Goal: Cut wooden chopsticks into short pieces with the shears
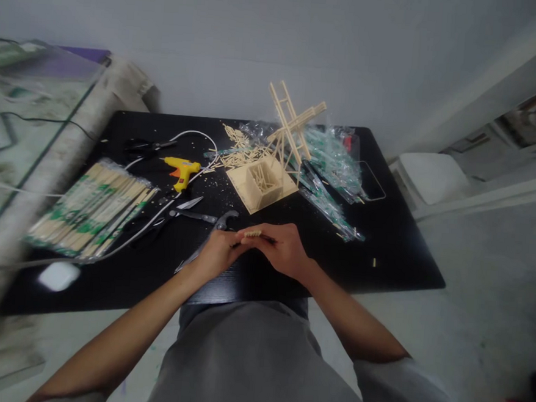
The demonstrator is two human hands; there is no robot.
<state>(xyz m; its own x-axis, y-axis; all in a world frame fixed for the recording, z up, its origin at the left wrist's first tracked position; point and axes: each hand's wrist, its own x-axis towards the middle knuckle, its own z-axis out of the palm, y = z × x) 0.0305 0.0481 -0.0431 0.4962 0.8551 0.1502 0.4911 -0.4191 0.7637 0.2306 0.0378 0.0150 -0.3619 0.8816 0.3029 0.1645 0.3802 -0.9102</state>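
Left hand (218, 254) and right hand (285, 251) both pinch what looks like a short row of sticks (253, 233) between their fingertips.

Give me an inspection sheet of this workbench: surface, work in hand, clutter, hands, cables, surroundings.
Surface: black table, speckled with pale crumbs.
Work in hand: row of short sticks; behind it, wooden box with stick frame.
Clutter: chopstick packs, glue gun, snips, black scissors, pliers, plastic wrappers, loose stick cuttings.
Hands: left hand and right hand both pinch the row of short sticks.
Cables: white cable loops behind the glue gun; dark cable crosses the glass table.
Surroundings: glass table left, white wall behind, pale floor.
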